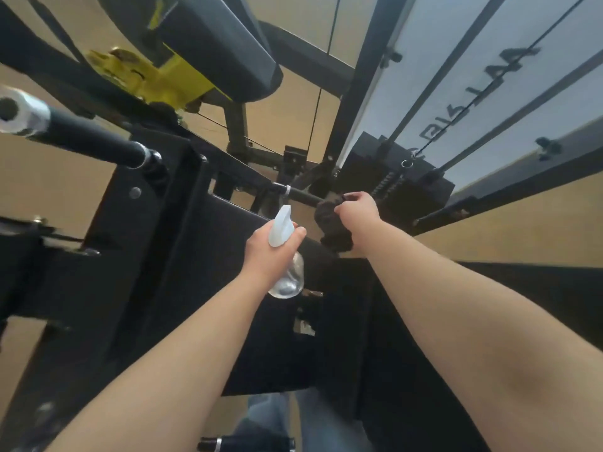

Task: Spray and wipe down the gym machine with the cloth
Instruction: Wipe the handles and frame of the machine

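— Where's the cloth [330, 223]?
— Bunched in the right hand [357, 208], clenched round the bar [303, 196] on the machine [156, 230]; left hand [269, 254] grasps the bottle [287, 280] just beside it.
— Advice?
— Wrap the cloth fully round, I'd say; twist; spray briefly.

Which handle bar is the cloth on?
The middle bar, under the right hand gripping the cloth; the silver-capped bar upper left and the bottom bar are untouched.

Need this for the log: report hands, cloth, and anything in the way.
Left hand grips spray bottle, nozzle toward the black handle. Right hand holds dark cloth on that handle. Nothing seen in the way.
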A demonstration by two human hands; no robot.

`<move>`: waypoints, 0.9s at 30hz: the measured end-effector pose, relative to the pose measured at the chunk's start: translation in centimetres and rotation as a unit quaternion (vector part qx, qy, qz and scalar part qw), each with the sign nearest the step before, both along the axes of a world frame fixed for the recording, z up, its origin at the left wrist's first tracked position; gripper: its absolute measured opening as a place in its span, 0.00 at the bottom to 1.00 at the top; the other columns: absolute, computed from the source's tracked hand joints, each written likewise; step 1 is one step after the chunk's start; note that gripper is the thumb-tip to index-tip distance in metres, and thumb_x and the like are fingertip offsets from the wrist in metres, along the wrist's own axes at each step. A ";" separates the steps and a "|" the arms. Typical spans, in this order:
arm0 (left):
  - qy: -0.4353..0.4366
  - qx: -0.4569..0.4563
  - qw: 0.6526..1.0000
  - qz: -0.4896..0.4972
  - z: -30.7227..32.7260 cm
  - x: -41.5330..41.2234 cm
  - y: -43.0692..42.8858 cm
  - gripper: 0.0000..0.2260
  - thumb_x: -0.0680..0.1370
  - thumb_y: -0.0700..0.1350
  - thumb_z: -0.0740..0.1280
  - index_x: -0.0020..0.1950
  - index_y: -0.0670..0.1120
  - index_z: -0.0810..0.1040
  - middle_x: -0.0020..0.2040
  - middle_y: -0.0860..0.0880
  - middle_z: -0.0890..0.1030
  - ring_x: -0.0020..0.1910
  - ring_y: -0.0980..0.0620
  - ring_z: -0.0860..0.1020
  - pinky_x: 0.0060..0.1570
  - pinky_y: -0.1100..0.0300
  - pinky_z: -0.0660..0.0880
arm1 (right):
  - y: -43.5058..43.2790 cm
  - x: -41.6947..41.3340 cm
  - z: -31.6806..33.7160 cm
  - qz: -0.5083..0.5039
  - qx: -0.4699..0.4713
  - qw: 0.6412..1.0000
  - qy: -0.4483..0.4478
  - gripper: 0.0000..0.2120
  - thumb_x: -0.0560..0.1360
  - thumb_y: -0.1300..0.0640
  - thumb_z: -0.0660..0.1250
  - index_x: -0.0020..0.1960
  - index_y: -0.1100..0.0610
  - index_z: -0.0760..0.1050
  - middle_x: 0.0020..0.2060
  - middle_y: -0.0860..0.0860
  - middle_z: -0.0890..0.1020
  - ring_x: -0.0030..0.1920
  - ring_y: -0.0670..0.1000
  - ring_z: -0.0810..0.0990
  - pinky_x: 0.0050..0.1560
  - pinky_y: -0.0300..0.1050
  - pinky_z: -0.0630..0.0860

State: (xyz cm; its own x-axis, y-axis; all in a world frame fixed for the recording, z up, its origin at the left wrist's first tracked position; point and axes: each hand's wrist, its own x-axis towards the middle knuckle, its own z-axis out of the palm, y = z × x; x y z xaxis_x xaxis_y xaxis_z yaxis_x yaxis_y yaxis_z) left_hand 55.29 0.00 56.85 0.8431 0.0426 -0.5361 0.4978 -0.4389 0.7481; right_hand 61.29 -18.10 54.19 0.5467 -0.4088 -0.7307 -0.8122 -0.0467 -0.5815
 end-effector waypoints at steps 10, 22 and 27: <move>0.086 0.054 0.995 -0.026 -10.5 8.8 -5.9 0.20 0.80 0.60 0.64 0.56 0.45 0.84 0.52 0.47 0.84 0.47 0.51 0.79 0.44 0.57 0.71 | -4.3 5.8 -8.5 -0.010 -0.066 0.996 0.059 0.23 0.80 0.64 0.68 0.73 0.50 0.74 0.56 0.56 0.80 0.51 0.63 0.83 0.45 0.59 0.87; 0.125 0.035 0.991 -0.020 -13.4 9.4 -5.7 0.18 0.79 0.58 0.66 0.57 0.46 0.81 0.51 0.48 0.84 0.48 0.51 0.80 0.37 0.61 0.69 | -3.1 7.2 -11.8 0.144 -0.194 0.968 -0.077 0.19 0.84 0.58 0.64 0.74 0.52 0.75 0.61 0.52 0.82 0.59 0.57 0.82 0.61 0.54 0.82; 0.125 0.035 0.992 0.009 -13.7 8.9 -4.3 0.17 0.80 0.58 0.66 0.56 0.46 0.81 0.49 0.48 0.82 0.45 0.51 0.79 0.37 0.61 0.69 | -0.7 7.6 -12.9 0.327 -0.141 0.933 -0.045 0.20 0.85 0.56 0.57 0.75 0.54 0.74 0.68 0.54 0.80 0.66 0.57 0.78 0.62 0.45 0.75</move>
